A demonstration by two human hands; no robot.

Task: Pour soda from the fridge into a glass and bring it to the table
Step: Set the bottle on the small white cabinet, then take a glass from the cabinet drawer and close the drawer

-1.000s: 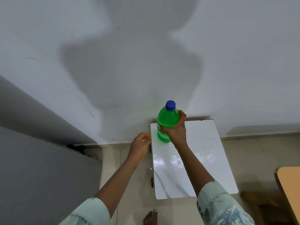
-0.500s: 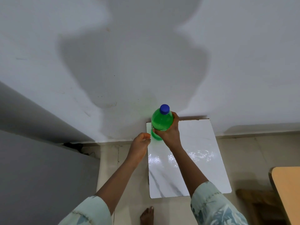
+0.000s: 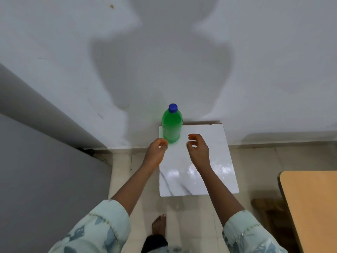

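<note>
A green soda bottle with a blue cap stands upright at the far left corner of a small white marble-topped stand, close to the wall. My right hand hovers just right of and nearer than the bottle, fingers curled but apart, holding nothing. At the stand's left edge my left hand is loosely curled, apart from the bottle's base and empty. No glass is in view.
A grey appliance side fills the left. A wooden table corner sits at the right edge. White wall behind carries my shadow. My bare foot rests on the tiled floor in front of the stand.
My right hand has let go of the bottle and drawn back toward me. The bottle now stands alone on the stand. The left hand stays near the stand's left edge.
</note>
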